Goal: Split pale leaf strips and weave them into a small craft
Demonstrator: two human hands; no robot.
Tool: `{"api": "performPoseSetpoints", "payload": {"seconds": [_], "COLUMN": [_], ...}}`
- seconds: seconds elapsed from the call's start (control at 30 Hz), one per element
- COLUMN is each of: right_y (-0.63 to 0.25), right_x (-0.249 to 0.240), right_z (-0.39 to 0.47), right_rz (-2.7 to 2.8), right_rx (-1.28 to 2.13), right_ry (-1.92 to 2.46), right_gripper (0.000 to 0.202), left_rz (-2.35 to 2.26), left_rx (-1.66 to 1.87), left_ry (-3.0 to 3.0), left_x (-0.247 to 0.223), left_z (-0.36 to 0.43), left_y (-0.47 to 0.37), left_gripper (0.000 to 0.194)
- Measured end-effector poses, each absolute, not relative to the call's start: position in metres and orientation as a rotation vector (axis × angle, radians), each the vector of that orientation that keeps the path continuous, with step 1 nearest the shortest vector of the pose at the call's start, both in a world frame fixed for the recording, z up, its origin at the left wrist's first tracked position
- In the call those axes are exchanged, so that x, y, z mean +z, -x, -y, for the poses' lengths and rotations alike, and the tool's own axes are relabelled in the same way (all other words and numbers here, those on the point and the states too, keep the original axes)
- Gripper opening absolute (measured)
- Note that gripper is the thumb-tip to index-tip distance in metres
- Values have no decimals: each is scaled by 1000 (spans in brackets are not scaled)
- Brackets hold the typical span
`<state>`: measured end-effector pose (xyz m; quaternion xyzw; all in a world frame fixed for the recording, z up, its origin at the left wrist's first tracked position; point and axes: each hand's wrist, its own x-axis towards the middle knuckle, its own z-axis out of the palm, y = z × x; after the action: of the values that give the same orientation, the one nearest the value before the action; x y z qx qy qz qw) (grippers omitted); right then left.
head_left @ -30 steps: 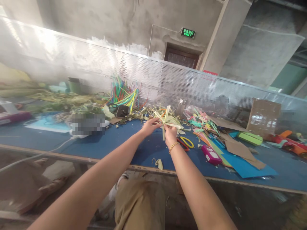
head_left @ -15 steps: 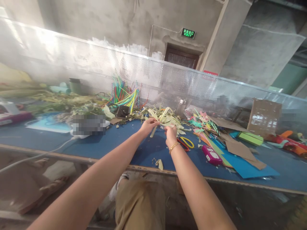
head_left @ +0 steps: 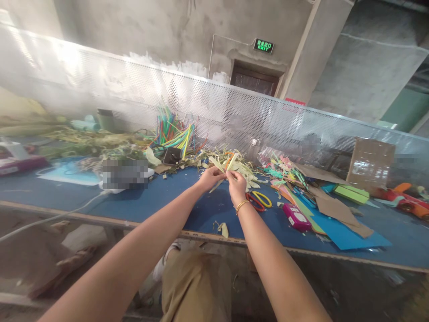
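Hands (head_left: 211, 178) (head_left: 237, 184) moved closer together — pale yellowish strips (head_left: 232, 163) splaying outward.

The left hand (head_left: 210, 177) and the right hand (head_left: 237, 185), close together above a blue table (head_left: 161, 201), pinch pale strips (head_left: 216, 165). Behind them lies a pile of similar pieces (head_left: 247, 172). Near the right hand are a yellow loop (head_left: 263, 193) and a red loop (head_left: 257, 209); farther right there is a purple box (head_left: 296, 217).

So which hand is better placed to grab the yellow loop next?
The right hand, I'd say: the yellow loop lies on the table close beside it, while the left hand is farther away. Both seem to be pinching pale strips, though.
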<state>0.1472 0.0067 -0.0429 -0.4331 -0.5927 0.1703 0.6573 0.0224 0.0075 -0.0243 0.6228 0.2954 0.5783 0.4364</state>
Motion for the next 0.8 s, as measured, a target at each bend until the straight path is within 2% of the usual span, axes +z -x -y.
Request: {"api": "performPoseSetpoints", "payload": {"seconds": [0.13,0.33,0.63,0.8], "right_y": [-146,-146,-149,-150], "right_x": [-43,-34,-32,-30], "right_z": [-7,4,6,4], "right_rz": [1283,1431,1371,1405], "right_rx": [453,116,42,128], "right_ry": [979,1024,1106,1105], "right_gripper": [30,24,21,27], "left_rz": [-727,-798,-805,-799], "left_rx": [1376,1391,1338,1337], "left_ry": [-1535,-1592,-1601,-1557], "left_x": [-23,-19,-20,-24], "left_z": [-1,1,-3,-5], "left_y": [-24,-22,-22,-21], "left_gripper": [33,12,8,15]}}
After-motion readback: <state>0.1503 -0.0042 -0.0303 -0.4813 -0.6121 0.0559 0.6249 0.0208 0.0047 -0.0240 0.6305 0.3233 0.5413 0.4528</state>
